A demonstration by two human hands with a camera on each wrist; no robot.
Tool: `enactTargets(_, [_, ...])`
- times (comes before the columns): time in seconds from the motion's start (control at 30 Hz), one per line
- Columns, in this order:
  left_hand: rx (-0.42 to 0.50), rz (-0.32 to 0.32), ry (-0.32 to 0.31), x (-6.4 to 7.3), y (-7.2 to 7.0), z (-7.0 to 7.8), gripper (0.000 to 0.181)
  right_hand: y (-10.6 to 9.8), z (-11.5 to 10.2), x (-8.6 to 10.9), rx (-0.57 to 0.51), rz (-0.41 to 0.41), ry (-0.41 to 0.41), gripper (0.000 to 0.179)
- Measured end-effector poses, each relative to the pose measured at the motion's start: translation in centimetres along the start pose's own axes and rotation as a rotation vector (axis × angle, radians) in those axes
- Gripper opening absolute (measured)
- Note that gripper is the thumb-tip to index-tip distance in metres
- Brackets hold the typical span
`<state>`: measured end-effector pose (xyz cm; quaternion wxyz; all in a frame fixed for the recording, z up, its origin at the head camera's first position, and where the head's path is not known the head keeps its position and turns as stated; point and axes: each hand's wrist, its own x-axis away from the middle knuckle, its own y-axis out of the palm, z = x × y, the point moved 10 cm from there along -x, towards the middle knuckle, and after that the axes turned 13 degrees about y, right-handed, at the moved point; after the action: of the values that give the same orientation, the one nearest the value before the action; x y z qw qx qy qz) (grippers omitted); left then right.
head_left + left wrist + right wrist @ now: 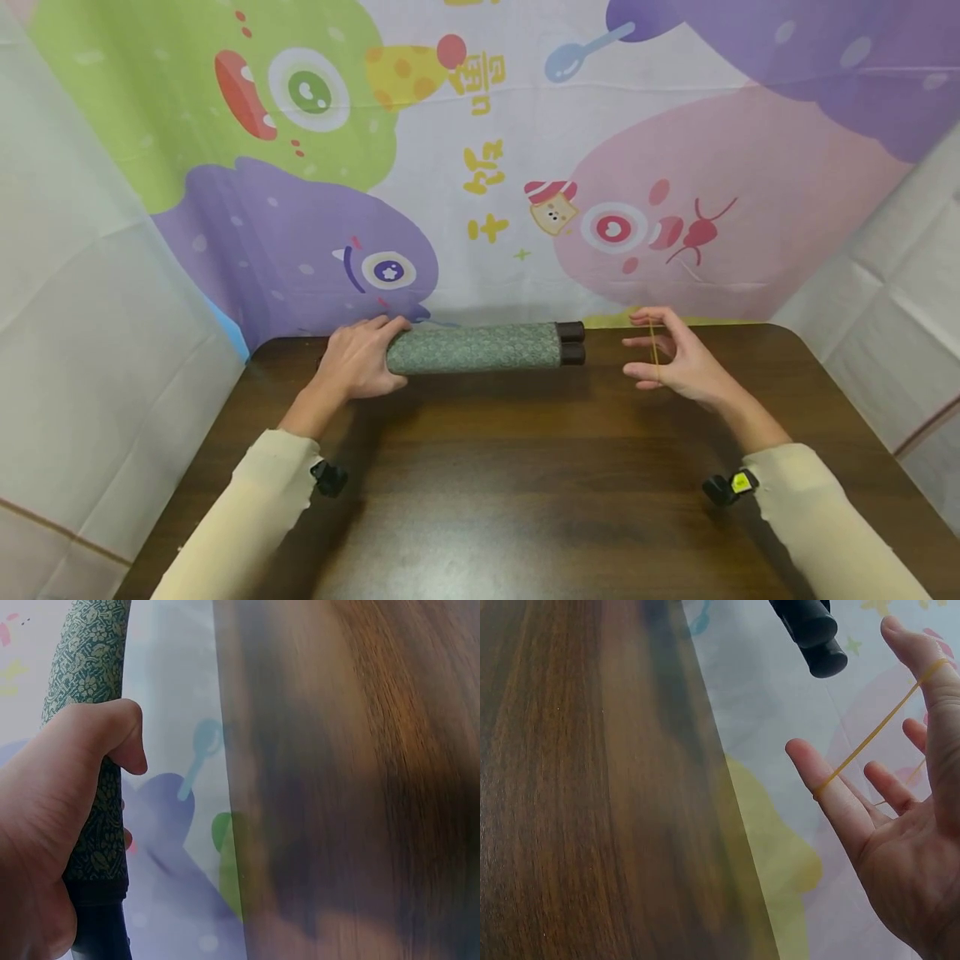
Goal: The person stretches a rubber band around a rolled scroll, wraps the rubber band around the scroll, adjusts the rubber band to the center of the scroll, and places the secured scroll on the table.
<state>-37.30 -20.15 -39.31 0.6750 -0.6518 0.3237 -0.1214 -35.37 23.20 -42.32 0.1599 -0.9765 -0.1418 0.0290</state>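
My left hand [363,358] grips the left end of a rolled scroll [480,348] covered in green floral brocade. In the left wrist view its thumb [124,735] wraps over the patterned roll, just above a dark end knob [101,930]. Two dark roller ends [572,343] stick out side by side at the scroll's right. Off to the right of them, my right hand [678,358] is held apart from the scroll with thumb and fingers spread. A thin yellow rubber band [874,735] is looped around those fingers and stretched taut between them.
Beneath the hands is a dark brown wooden table [480,483], its far edge close to the scroll. Behind it hangs a cartoon-printed cloth [480,275], and white cloth panels [75,292] stand on both sides. Each wrist wears a small black camera [328,477].
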Motion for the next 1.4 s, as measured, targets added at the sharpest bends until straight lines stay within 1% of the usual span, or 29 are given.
enactTargets(0.37, [-0.006,0.003,0.016,-0.6,0.1,0.9,0.075,0.5,0.2,-0.5,-0.040,-0.021,0.011,0.065])
enactTargets(0.67, [-0.001,-0.005,0.012,-0.8,0.3,1.1,0.076,1.1,-0.2,-0.8,-0.056,-0.027,0.004,0.067])
enactTargets(0.8, [0.002,-0.005,0.020,-1.1,0.5,1.5,0.077,1.0,-0.3,-0.9,-0.071,-0.030,0.006,0.065])
enactTargets(1.0, [0.000,0.001,0.032,-1.7,0.4,2.1,0.078,1.4,-0.5,-1.1,-0.092,-0.039,0.003,0.068])
enactTargets(1.4, [-0.007,0.008,0.050,-2.2,0.2,2.9,0.077,1.9,-0.5,-1.4,-0.073,-0.027,0.030,0.075])
